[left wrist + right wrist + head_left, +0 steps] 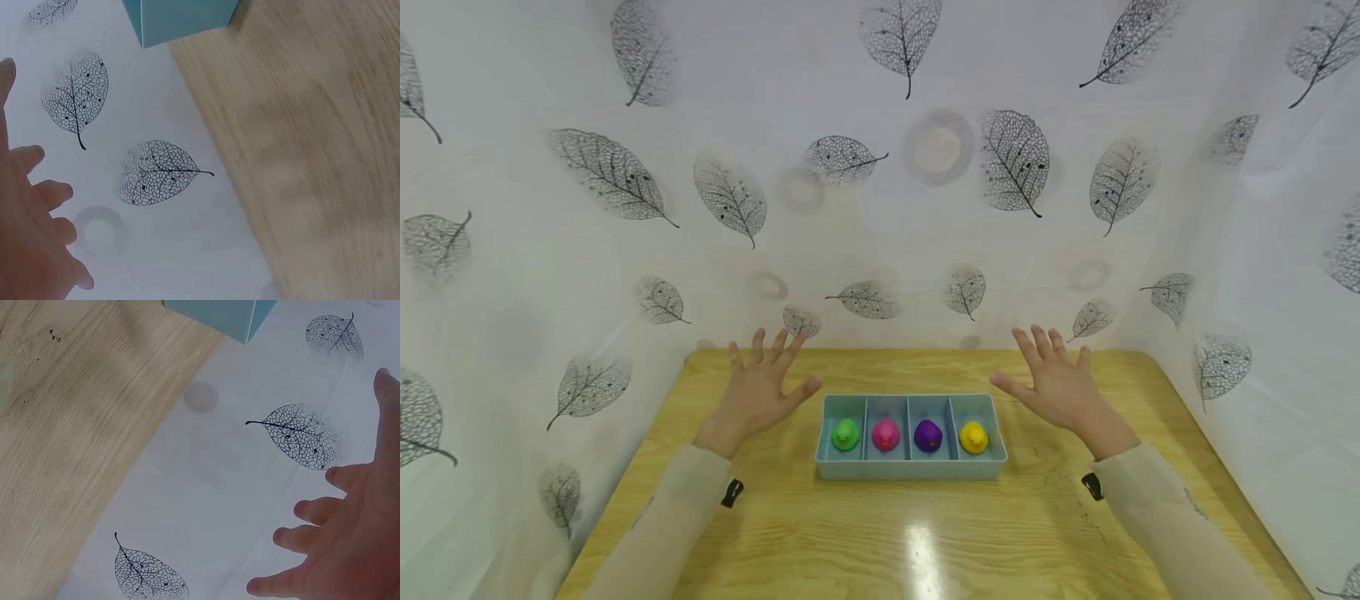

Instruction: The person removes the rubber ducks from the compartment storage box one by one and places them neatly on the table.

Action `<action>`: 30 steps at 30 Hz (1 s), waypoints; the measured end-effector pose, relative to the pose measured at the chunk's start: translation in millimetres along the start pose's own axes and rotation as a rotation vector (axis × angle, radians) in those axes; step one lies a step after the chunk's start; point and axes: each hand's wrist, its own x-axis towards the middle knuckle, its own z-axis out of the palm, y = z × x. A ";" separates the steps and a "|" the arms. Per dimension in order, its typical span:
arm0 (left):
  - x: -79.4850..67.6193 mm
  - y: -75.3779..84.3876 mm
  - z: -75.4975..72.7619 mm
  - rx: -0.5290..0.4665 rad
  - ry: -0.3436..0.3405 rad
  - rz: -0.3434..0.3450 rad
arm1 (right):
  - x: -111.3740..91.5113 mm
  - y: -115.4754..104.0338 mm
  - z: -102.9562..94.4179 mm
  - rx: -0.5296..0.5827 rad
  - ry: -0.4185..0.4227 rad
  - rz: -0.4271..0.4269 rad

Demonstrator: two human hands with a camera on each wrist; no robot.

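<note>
A light blue tray (910,470) with several compartments stands on the table between my hands. From left to right, its compartments hold a green rubber duck (846,435), a pink rubber duck (886,434), a purple rubber duck (928,436) and a yellow rubber duck (973,437), one in each. My left hand (758,393) hovers left of the tray, fingers spread and holding nothing. On the other side, my right hand (1058,390) is spread the same way, also bare of any object. Both wrist views show the fingers apart and a corner of the tray.
The wooden table (865,533) has small dark specks at its right side. A white curtain (880,233) printed with grey leaves rises behind the table and along both sides. Small black devices sit at both cuffs.
</note>
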 end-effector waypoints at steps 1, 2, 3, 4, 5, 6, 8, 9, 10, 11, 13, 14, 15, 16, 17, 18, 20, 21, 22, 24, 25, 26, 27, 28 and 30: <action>-0.4 -0.2 1.0 -0.006 0.002 0.003 | -0.4 -0.5 0.7 0.006 0.002 -0.004; -0.8 -0.1 2.1 -0.012 0.004 0.008 | -0.7 -0.5 1.4 0.015 0.004 -0.009; -1.2 0.1 3.1 -0.022 0.006 0.012 | -0.9 -0.5 2.5 0.023 0.006 -0.014; -1.4 0.1 4.3 -0.034 0.009 0.018 | -1.3 -0.8 3.4 0.031 0.008 -0.020; -1.7 0.3 5.3 -0.044 0.012 0.024 | -1.5 -1.0 4.4 0.045 0.010 -0.029; -1.9 0.3 6.4 -0.056 0.017 0.032 | -1.6 -1.1 5.4 0.062 0.010 -0.038; -2.5 0.5 8.4 -0.085 0.021 0.046 | -2.0 -1.1 8.0 0.097 0.007 -0.056; -2.8 0.3 9.3 -0.101 0.024 0.054 | -2.3 -1.1 9.4 0.118 0.004 -0.066; -3.2 0.3 10.1 -0.115 0.027 0.062 | -2.5 -0.9 10.9 0.138 0.004 -0.078; -3.7 0.4 10.8 -0.130 0.027 0.067 | -3.0 -0.7 12.4 0.160 0.002 -0.089; -5.2 0.8 11.6 -0.161 0.019 0.070 | -4.5 -0.4 15.6 0.194 0.005 -0.110; -6.1 1.4 11.7 -0.174 0.013 0.068 | -5.5 -0.7 17.1 0.210 0.008 -0.119; -7.1 2.0 11.8 -0.190 0.006 0.065 | -6.4 -0.5 19.0 0.232 0.009 -0.128; -8.2 2.9 12.0 -0.201 0.001 0.061 | -7.3 -0.6 20.8 0.254 0.011 -0.137; -9.2 3.6 12.3 -0.210 0.000 0.058 | -8.4 -0.6 22.9 0.278 0.009 -0.143; -10.0 4.4 12.7 -0.218 0.006 0.063 | -9.2 -0.5 25.3 0.303 0.006 -0.144; -11.0 6.1 14.3 -0.225 0.035 0.084 | -11.2 -0.9 29.8 0.369 -0.015 -0.139; -11.3 6.6 15.6 -0.227 0.057 0.101 | -11.9 -0.8 32.5 0.400 -0.025 -0.137; -11.4 7.3 17.2 -0.228 0.085 0.116 | -12.9 -1.1 35.0 0.430 -0.036 -0.132; -11.4 8.5 21.0 -0.235 0.126 0.146 | -14.9 -1.6 40.3 0.480 -0.056 -0.113; -11.7 8.8 23.4 -0.242 0.138 0.153 | -16.2 -2.2 42.6 0.499 -0.065 -0.107; -12.0 8.8 26.0 -0.255 0.143 0.156 | -17.4 -2.1 45.3 0.510 -0.068 -0.106; -12.6 9.3 28.3 -0.270 0.147 0.157 | -18.7 -1.9 48.3 0.519 -0.066 -0.106; -13.2 10.0 30.5 -0.286 0.147 0.155 | -19.9 -1.6 51.3 0.527 -0.066 -0.107; -14.7 11.2 34.4 -0.320 0.128 0.143 | -22.6 -1.7 56.2 0.536 -0.058 -0.117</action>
